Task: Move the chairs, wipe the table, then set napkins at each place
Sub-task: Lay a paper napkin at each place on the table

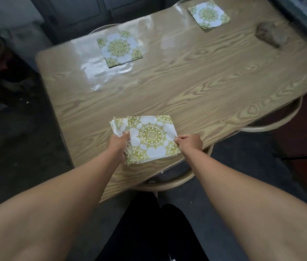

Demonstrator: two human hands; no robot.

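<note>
A wood-grain table (pixel 196 81) under a clear glossy cover fills the view. A stack of green-and-white patterned napkins (pixel 149 138) rests near its front edge. My left hand (pixel 118 144) grips the stack's left side. With my right hand (pixel 190 142) I pinch the right edge of the top napkin. One napkin (pixel 119 48) lies flat at the far left place, another napkin (pixel 209 14) at the far right.
A crumpled brown cloth (pixel 269 34) lies near the table's right far edge. Curved beige chair backs show under the front edge (pixel 169 183) and at the right side (pixel 280 121). Dark floor lies to the left; dark cabinets stand behind.
</note>
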